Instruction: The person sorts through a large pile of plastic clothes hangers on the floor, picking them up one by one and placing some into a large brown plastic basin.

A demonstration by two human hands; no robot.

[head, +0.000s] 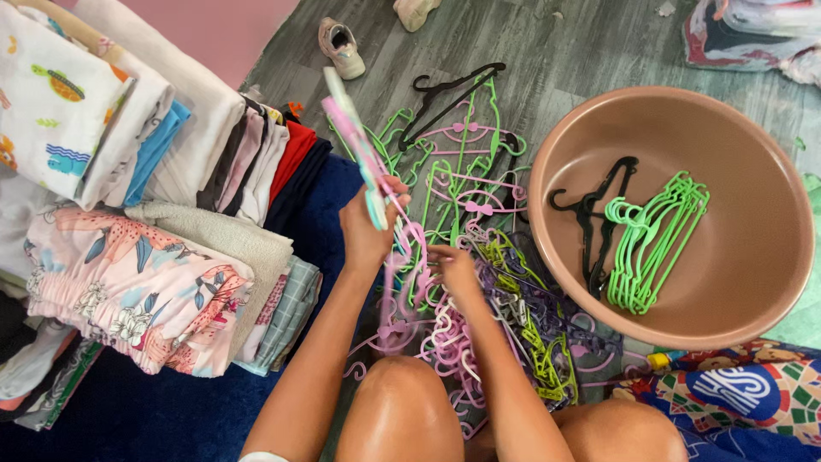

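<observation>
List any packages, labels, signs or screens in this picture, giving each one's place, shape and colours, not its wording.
Printed mat: bottom right on the floor, beside the brown basin; a blue oval badge with white lettering among red, green and yellow patches.
No packages, signs or screens show.
Printed fabrics at left carry pictures only: flowers and animals.

Bunch of pink hangers (pixel 359 145) stood up tall and tilted in the left hand (pixel 368 227), right hand (pixel 453 269) touched the messy pile of hangers (pixel 479 282), pink, green, purple, on the floor.
</observation>
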